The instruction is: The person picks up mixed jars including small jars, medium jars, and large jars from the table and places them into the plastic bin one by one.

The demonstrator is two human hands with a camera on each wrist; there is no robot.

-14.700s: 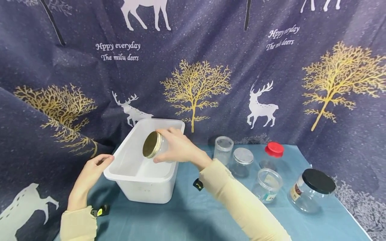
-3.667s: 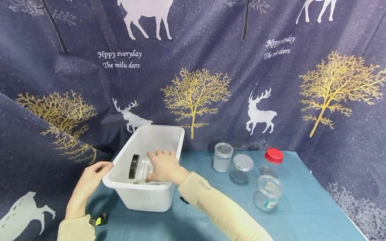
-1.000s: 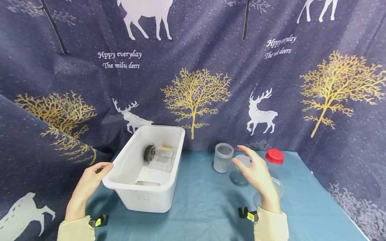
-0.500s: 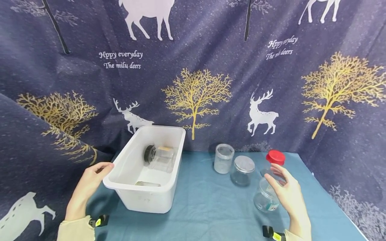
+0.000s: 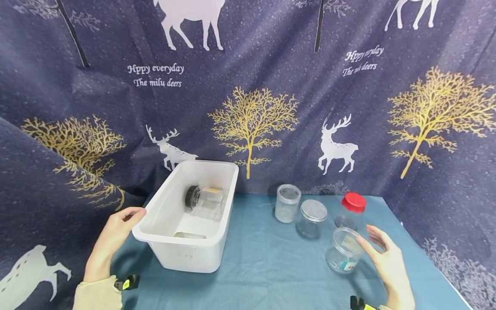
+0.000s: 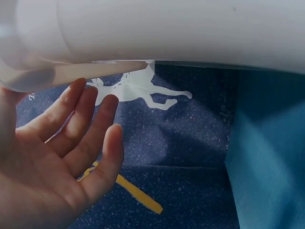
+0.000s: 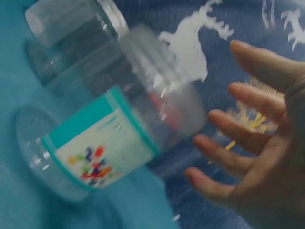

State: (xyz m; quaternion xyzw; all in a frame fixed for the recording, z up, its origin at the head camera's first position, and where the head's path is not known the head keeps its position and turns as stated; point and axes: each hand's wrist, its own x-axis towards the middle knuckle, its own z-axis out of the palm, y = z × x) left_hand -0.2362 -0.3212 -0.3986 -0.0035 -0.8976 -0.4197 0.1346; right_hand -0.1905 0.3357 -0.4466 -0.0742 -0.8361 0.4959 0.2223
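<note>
My left hand (image 5: pixel 114 232) is at the near left corner of a white plastic bin (image 5: pixel 182 239), pinching its rim; in the left wrist view the fingers (image 6: pixel 102 129) lie loosely curved below that rim. To the right, my right hand (image 5: pixel 387 260) hovers beside a lidless clear jar (image 5: pixel 341 254) with a teal label. In the right wrist view its fingers (image 7: pixel 243 131) are spread and apart, close to the mouth of the labelled jar (image 7: pixel 105 138). Nothing is in that hand. A clear jar with a black lid (image 5: pixel 209 200) lies on its side in the bin.
Behind the labelled jar stands a red-lidded jar (image 5: pixel 353 204). A silver-lidded jar (image 5: pixel 311 215) and a tall clear canister (image 5: pixel 287 204) stand left of it on the teal cloth (image 5: pixel 267 258). Part of another jar (image 5: pixel 190 235) shows behind the bin's near wall. A patterned curtain (image 5: pixel 271 64) hangs behind.
Earlier, the right hand placed jars in the bin, including the black-lidded one from the table's right. In the last second it moved right, past the silver-lidded jar, to the labelled jar. The left hand stayed.
</note>
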